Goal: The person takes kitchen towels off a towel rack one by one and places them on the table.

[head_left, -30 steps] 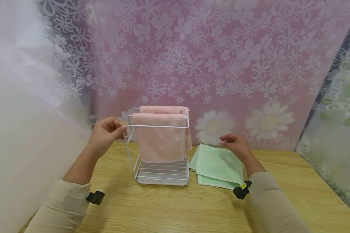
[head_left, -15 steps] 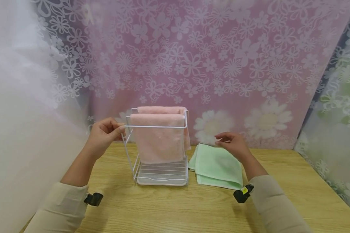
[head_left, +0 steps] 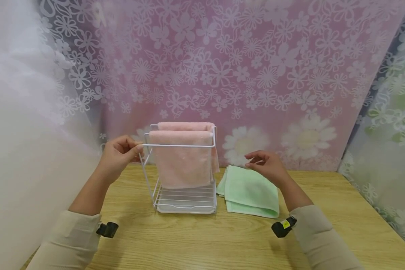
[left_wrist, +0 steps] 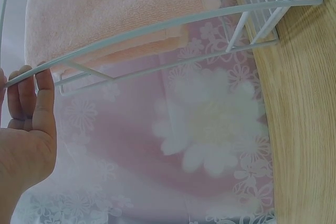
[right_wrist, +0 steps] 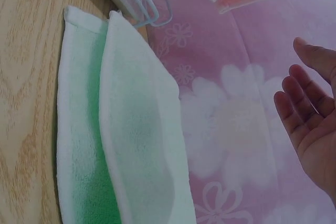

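A white wire rack (head_left: 185, 206) stands on the table, with pink towels (head_left: 183, 165) draped over its upper bars. At the rack's front left corner, my left hand (head_left: 120, 155) pinches the top wire between thumb and fingers; the left wrist view shows the fingers (left_wrist: 44, 98) against that wire. To the right of the rack lies a folded green towel (head_left: 251, 191), its layers slightly offset. Above its far edge my right hand (head_left: 268, 165) hovers with loosely bent fingers, holding nothing. The right wrist view shows the hand (right_wrist: 317, 124) apart from the green towel (right_wrist: 139, 129).
A wooden table (head_left: 175, 243) carries the rack and the green towel. Behind it hangs a pink flowered curtain (head_left: 222, 75). A whitish sheet (head_left: 27, 131) closes the left side, and a flowered sheet (head_left: 391, 150) the right. Small black cameras sit on both wrists.
My right hand has shifted slightly left above the green towel. My left hand keeps its pinch on the rack. The whole head view has drifted a little to the left.
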Demonstrator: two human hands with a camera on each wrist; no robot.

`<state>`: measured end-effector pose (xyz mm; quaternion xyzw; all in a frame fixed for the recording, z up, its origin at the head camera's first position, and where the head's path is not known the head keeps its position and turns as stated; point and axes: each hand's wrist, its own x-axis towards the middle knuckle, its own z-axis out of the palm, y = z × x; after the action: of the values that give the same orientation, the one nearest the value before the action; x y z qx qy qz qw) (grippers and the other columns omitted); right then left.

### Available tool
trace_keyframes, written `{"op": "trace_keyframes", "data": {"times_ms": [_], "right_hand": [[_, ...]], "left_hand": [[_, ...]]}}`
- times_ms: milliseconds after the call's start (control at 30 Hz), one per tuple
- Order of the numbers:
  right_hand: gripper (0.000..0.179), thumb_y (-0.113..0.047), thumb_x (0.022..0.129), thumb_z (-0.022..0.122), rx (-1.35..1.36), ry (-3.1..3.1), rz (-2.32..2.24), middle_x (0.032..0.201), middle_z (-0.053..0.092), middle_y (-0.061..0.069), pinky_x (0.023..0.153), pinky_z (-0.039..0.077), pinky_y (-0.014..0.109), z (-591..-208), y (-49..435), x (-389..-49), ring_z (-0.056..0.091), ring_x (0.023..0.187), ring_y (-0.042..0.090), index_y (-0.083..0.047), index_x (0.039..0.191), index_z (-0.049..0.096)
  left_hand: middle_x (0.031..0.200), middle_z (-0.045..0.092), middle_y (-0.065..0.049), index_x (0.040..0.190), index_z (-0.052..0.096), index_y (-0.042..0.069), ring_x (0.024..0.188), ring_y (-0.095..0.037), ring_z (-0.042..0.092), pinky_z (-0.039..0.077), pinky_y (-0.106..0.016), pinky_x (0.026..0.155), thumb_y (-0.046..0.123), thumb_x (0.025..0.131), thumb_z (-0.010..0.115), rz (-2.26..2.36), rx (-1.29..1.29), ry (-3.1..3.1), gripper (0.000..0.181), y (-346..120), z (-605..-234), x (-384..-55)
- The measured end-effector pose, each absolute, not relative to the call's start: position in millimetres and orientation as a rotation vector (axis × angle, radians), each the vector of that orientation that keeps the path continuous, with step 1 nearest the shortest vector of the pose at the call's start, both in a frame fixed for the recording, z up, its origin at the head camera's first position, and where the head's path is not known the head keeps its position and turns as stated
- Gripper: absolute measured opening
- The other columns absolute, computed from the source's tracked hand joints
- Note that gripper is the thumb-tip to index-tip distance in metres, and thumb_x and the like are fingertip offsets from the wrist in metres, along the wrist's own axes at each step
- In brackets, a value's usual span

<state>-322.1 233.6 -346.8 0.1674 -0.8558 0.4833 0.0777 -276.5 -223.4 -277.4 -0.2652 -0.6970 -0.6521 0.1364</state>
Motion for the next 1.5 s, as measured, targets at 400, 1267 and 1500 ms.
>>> {"op": "trace_keyframes", "data": {"times_ms": [400,1267,1500], "right_hand": [[0.031,-0.022,0.091,0.072,0.582,-2.526,1.403,0.107,0.065,0.013,0.078,0.057,0.04,-332.1,225.6,-316.7,0.065,0.093,0.031,-0.007,0.118,0.067],[0.023,-0.022,0.093,0.07,0.76,-2.45,1.282,0.108,0.067,0.007,0.072,0.057,0.03,-301.3,198.4,-295.8,0.066,0.09,0.019,-0.011,0.113,0.07],[0.02,-0.015,0.092,0.07,0.853,-2.372,1.283,0.107,0.067,0.004,0.077,0.056,0.025,-292.0,192.5,-292.5,0.063,0.092,0.017,-0.009,0.112,0.07]], "left_hand": [[0.077,0.065,-0.008,0.083,0.057,-0.004,0.068,-0.02,0.064,0.061,-0.034,0.067,0.0,0.094,0.062,-1.888,-0.751,-2.032,0.013,-221.8,-275.5,-275.1],[0.079,0.064,-0.013,0.085,0.057,-0.002,0.07,-0.02,0.063,0.06,-0.033,0.067,0.003,0.095,0.062,-1.878,-0.737,-2.058,0.013,-223.4,-278.3,-276.3],[0.079,0.064,-0.012,0.086,0.057,-0.004,0.069,-0.018,0.063,0.06,-0.033,0.067,0.002,0.095,0.061,-1.877,-0.752,-2.054,0.012,-223.1,-278.5,-275.9]]}}
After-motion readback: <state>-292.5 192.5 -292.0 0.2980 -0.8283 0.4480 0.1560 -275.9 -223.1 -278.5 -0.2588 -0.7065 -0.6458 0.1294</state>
